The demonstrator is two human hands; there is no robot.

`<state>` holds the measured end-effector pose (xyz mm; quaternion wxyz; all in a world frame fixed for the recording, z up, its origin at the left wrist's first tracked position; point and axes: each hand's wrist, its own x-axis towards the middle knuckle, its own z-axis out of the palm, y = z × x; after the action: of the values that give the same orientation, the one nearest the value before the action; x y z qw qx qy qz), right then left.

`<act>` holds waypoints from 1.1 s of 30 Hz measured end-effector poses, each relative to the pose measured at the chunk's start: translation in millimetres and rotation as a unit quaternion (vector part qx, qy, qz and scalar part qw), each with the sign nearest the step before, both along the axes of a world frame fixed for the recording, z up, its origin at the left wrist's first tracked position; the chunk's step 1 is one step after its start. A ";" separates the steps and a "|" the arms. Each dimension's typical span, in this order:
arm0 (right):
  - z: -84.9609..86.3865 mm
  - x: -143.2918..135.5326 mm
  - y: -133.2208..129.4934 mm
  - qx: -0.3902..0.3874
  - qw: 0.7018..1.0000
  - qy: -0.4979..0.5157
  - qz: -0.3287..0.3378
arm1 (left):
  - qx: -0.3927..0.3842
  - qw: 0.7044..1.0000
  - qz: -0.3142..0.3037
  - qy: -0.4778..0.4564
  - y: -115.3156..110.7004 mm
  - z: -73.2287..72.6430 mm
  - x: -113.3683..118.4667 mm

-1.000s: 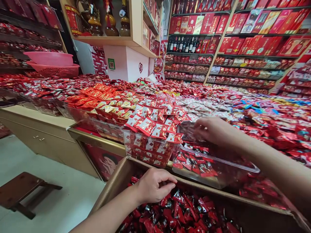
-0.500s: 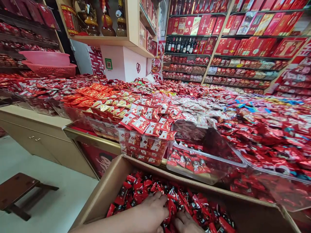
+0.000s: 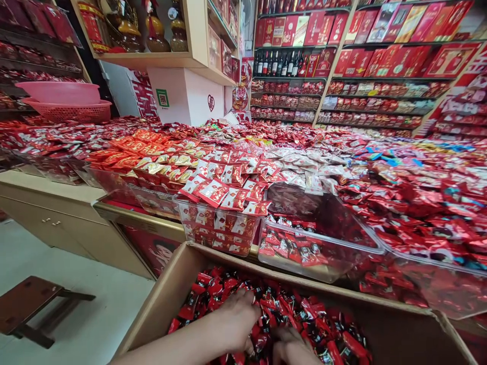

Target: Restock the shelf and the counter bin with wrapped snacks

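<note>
A brown cardboard box (image 3: 167, 299) stands at the bottom, holding a heap of red-and-black wrapped candies (image 3: 315, 317). Both of my hands are inside it, side by side. My left hand (image 3: 238, 319) is bent over the candies, its fingers curling down into the heap and the thumb low on the near side. To its right, my right hand (image 3: 291, 347) curls inward with its fingertips sunk among the wrappers. Candies lie between the two hands; how many each one grips is hidden.
Beyond the box, a clear plastic bin (image 3: 300, 253) holds a low layer of similar candies. Beside it stands a bin of red-and-white packets (image 3: 218, 195). More candy heaps cover the counter. A wooden stool (image 3: 30, 304) is at lower left, pink baskets (image 3: 63, 96) at upper left.
My hands have curled deeper into the candies, and the right fingers have bent inward toward the left hand. The view has shifted slightly.
</note>
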<state>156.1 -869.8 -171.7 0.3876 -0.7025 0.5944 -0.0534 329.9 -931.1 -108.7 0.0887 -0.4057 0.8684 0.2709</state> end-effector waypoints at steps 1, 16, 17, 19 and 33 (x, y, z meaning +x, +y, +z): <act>10.8 -1.2 -1.6 0.000 1.000 -0.019 -0.015 | 0.006 1.000 -0.004 0.023 -2.0 4.7 0.7; 73.5 -9.8 -14.0 0.144 0.794 -0.516 -0.288 | 0.337 0.863 0.212 0.310 -7.4 31.7 -17.1; 75.0 -9.3 -13.7 0.152 0.777 -0.537 -0.291 | 0.332 0.862 0.217 0.314 -7.9 32.1 -17.0; 75.9 -8.6 -13.7 0.156 0.759 -0.559 -0.297 | 0.327 0.862 0.220 0.320 -8.3 32.2 -16.4; 75.4 -4.7 -11.7 0.050 0.838 -0.491 -0.233 | 0.323 0.841 0.239 0.363 -7.0 31.1 -16.4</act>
<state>151.4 -881.5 -96.3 0.6396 -0.4046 0.4742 -0.4498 313.6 -938.1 -77.6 -0.1743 -0.4221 0.5779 0.6764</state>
